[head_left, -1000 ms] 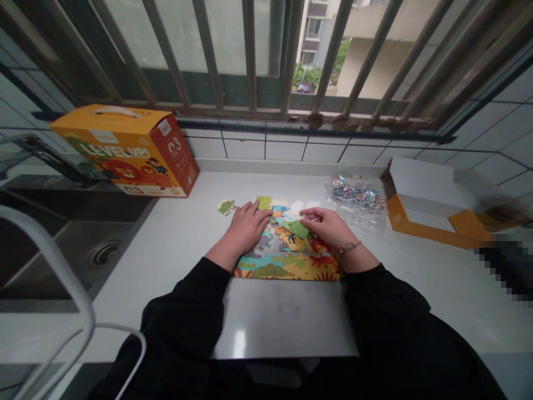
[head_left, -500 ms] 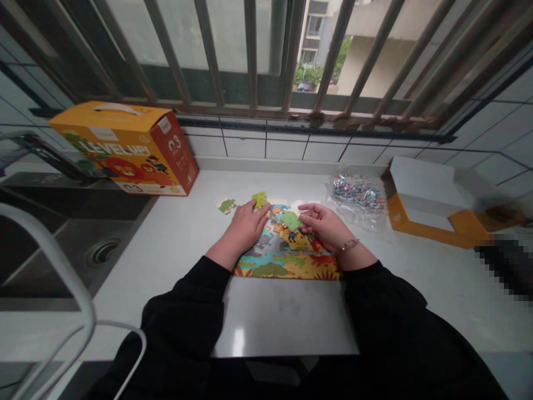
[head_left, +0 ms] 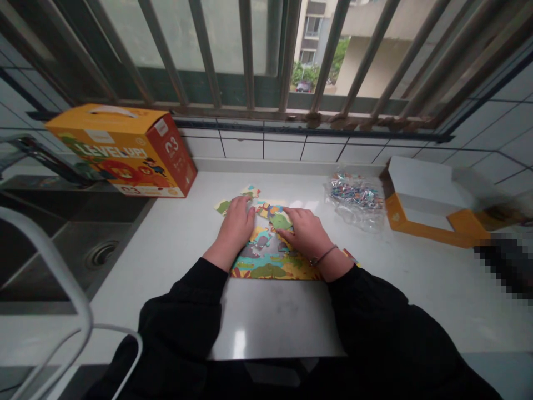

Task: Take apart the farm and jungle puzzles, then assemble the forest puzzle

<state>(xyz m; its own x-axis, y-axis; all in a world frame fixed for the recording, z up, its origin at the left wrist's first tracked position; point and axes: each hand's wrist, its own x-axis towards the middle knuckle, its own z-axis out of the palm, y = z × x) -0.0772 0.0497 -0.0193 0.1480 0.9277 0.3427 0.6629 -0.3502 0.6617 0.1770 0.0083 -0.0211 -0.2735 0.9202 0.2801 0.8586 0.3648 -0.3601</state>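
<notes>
A colourful jigsaw puzzle (head_left: 270, 261) lies partly assembled on the white counter (head_left: 183, 239). My right hand (head_left: 306, 233) presses a green puzzle piece (head_left: 281, 221) down onto the puzzle's upper part, fingers curled over it. My left hand (head_left: 236, 225) rests palm down on the puzzle's upper left corner, fingers together and flat. Loose pieces (head_left: 250, 192) lie just beyond its fingertips, and another piece (head_left: 222, 206) sits to its left.
An orange puzzle box (head_left: 120, 150) stands at the back left beside a steel sink (head_left: 83, 244). A clear bag of puzzle pieces (head_left: 353, 197) lies to the right, next to an open orange-and-white box lid (head_left: 425, 203). A barred window runs along the back.
My right hand carried the green piece left and lowered it onto the puzzle. My left hand slid slightly left and up. The puzzle has shifted a little leftward.
</notes>
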